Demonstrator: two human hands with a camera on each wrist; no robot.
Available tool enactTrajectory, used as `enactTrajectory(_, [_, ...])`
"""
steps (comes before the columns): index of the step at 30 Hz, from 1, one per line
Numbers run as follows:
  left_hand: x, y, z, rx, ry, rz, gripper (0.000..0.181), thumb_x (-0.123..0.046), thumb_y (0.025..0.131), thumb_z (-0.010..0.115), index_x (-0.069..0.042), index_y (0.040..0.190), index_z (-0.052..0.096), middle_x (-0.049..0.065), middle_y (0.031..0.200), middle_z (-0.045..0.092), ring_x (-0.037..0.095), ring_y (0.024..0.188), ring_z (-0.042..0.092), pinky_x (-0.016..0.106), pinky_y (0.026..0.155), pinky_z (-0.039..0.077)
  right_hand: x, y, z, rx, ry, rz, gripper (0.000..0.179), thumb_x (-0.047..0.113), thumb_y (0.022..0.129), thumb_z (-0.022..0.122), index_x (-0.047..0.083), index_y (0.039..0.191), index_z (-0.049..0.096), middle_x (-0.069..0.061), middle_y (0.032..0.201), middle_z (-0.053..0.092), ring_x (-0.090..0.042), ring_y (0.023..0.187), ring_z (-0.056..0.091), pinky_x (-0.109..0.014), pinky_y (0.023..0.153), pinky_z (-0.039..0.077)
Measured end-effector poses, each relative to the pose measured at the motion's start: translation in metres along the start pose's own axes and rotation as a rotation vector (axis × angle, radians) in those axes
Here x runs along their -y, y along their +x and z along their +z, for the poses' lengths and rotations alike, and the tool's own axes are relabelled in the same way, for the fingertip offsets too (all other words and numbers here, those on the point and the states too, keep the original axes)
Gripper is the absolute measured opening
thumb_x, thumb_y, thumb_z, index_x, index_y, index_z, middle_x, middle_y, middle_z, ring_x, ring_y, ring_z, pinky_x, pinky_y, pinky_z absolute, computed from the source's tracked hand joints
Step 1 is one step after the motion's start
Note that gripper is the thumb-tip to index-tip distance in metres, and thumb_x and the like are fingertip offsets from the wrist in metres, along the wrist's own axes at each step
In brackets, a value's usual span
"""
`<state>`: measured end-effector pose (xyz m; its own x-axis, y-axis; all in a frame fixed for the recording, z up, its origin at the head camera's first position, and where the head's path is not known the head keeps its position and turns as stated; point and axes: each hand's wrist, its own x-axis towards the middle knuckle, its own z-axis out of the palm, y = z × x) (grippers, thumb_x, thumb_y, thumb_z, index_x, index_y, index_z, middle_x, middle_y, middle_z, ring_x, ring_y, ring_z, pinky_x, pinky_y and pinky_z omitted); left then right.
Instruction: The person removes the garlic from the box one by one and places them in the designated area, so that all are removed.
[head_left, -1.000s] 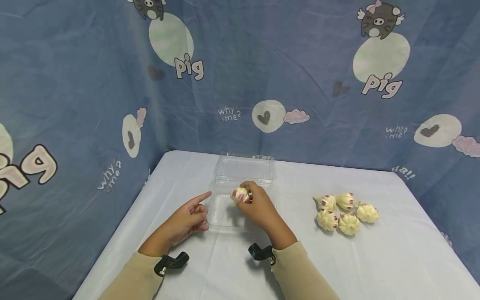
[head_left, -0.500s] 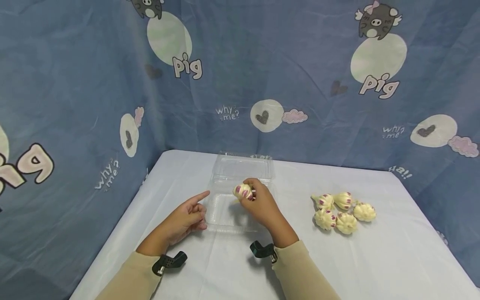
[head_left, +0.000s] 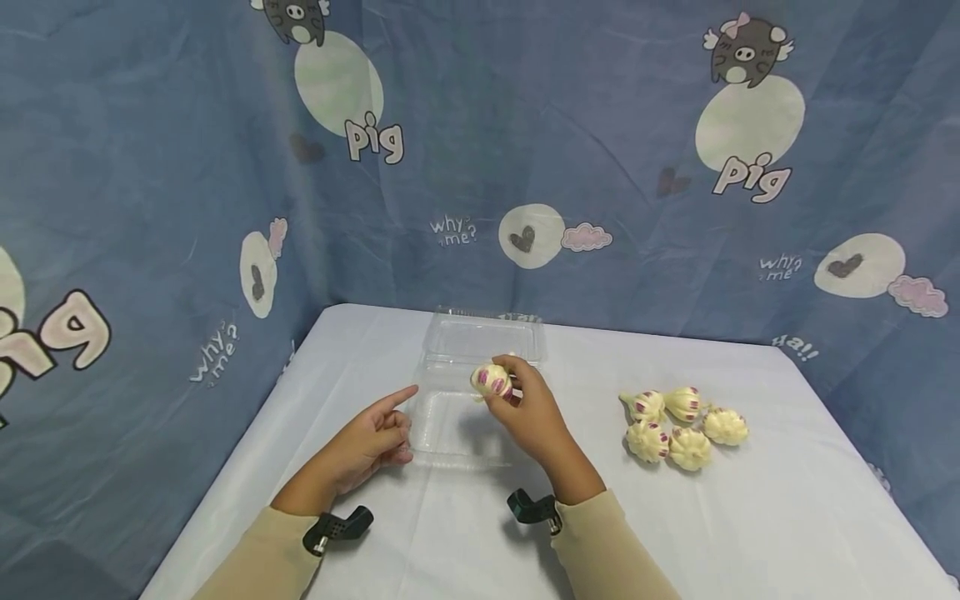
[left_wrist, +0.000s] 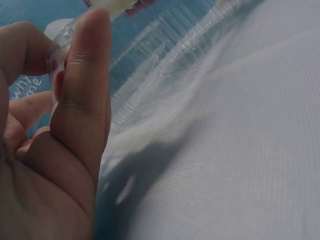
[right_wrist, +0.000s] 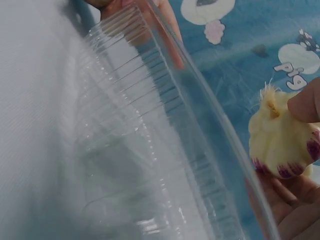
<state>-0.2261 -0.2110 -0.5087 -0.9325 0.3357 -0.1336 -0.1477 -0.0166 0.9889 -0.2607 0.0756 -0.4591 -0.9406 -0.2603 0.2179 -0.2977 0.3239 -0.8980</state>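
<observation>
My right hand (head_left: 531, 414) holds a garlic bulb (head_left: 491, 381) with purple patches above a clear plastic clamshell box (head_left: 457, 462). In the right wrist view, the bulb (right_wrist: 282, 135) is pinched between thumb and fingers, apart from the box wall, its fringed root end showing. The box lies open on the white cloth, its lid (head_left: 487, 337) folded back. At the left edge of the box, my left hand (head_left: 375, 437) has its index finger straight and the others curled. The left wrist view shows the box's rim between its thumb (left_wrist: 82, 80) and fingers.
Several more garlic bulbs (head_left: 690, 447) lie grouped on the white tablecloth (head_left: 787, 517) to the right of the box. A blue printed curtain (head_left: 637, 275) rises behind and to the left of the table. Each wrist wears a black camera mount (head_left: 532, 506).
My right hand has shifted slightly right and away with the garlic bulb. The left hand stays at the box edge, and the grouped bulbs lie as before.
</observation>
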Motion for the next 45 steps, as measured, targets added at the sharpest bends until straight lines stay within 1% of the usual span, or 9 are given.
enactTrajectory(2, [0.0,0.0,0.0,0.0,0.001,0.002,0.077,0.006,0.1,0.056,-0.018,0.167,0.026,0.003,0.099,0.048,0.013,0.079,0.058,0.026,0.075,0.063,0.0,-0.003,-0.001,-0.002,0.005,-0.001,0.051,0.016,0.097,0.071,0.013,0.146,0.055,-0.007,0.142,0.055,-0.023,0.126,0.06,-0.038,0.102,0.058])
enactTrajectory(9, [0.001,0.0,0.0,-0.001,-0.004,0.012,0.077,0.006,0.1,0.056,-0.017,0.167,0.025,0.003,0.099,0.048,0.012,0.079,0.057,0.026,0.075,0.064,0.001,-0.011,-0.006,-0.018,0.015,-0.012,0.055,0.013,0.096,0.071,0.012,0.149,0.053,-0.008,0.143,0.054,-0.024,0.128,0.06,-0.042,0.107,0.056])
enactTrajectory(11, [0.001,0.0,0.0,0.001,-0.004,0.013,0.077,0.006,0.1,0.056,-0.017,0.167,0.025,0.003,0.099,0.048,0.012,0.079,0.057,0.026,0.075,0.064,0.001,-0.014,-0.008,-0.039,0.014,-0.013,0.057,0.012,0.096,0.072,0.011,0.149,0.053,-0.008,0.143,0.053,-0.024,0.128,0.06,-0.044,0.108,0.055])
enactTrajectory(17, [0.0,-0.001,-0.001,-0.01,0.012,0.005,0.077,0.005,0.1,0.057,-0.019,0.167,0.026,0.003,0.1,0.048,0.012,0.08,0.058,0.027,0.076,0.064,-0.005,-0.023,-0.015,-0.128,-0.01,-0.009,0.056,0.014,0.095,0.073,0.015,0.148,0.053,-0.01,0.147,0.05,-0.027,0.127,0.058,-0.049,0.107,0.055])
enactTrajectory(20, [-0.001,-0.001,-0.002,-0.021,0.015,0.002,0.077,0.005,0.1,0.057,-0.019,0.166,0.027,0.003,0.1,0.049,0.012,0.08,0.057,0.027,0.075,0.064,-0.008,-0.026,-0.02,-0.162,-0.013,0.0,0.057,0.015,0.096,0.073,0.017,0.149,0.053,-0.01,0.148,0.05,-0.028,0.127,0.057,-0.049,0.107,0.055])
enactTrajectory(22, [-0.001,-0.001,-0.002,-0.017,0.015,0.005,0.077,0.005,0.1,0.057,-0.019,0.166,0.027,0.003,0.1,0.048,0.012,0.08,0.057,0.027,0.076,0.064,-0.011,-0.028,-0.024,-0.177,-0.014,0.006,0.058,0.014,0.095,0.073,0.016,0.15,0.052,-0.011,0.148,0.05,-0.028,0.127,0.057,-0.05,0.108,0.055])
enactTrajectory(31, [0.002,0.001,-0.001,0.009,-0.016,0.006,0.078,0.006,0.1,0.058,-0.017,0.167,0.025,0.003,0.099,0.048,0.012,0.08,0.057,0.026,0.075,0.064,-0.016,-0.038,-0.038,-0.21,-0.029,0.043,0.057,0.011,0.095,0.073,0.013,0.149,0.053,-0.012,0.149,0.049,-0.029,0.127,0.056,-0.049,0.108,0.055])
enactTrajectory(40, [0.001,0.001,-0.001,-0.002,-0.018,0.005,0.077,0.005,0.1,0.058,-0.019,0.167,0.026,0.002,0.1,0.049,0.012,0.08,0.058,0.026,0.075,0.064,-0.023,-0.044,-0.05,-0.233,-0.017,0.067,0.059,0.007,0.095,0.072,0.008,0.15,0.051,-0.014,0.15,0.047,-0.028,0.126,0.057,-0.049,0.11,0.053])
enactTrajectory(45, [0.003,0.001,-0.001,-0.002,-0.021,0.001,0.078,0.005,0.1,0.058,-0.019,0.167,0.026,0.003,0.1,0.049,0.012,0.08,0.058,0.026,0.075,0.064,-0.025,-0.048,-0.06,-0.25,-0.02,0.062,0.056,0.006,0.096,0.07,0.01,0.148,0.052,-0.013,0.149,0.048,-0.026,0.124,0.057,-0.047,0.11,0.053])
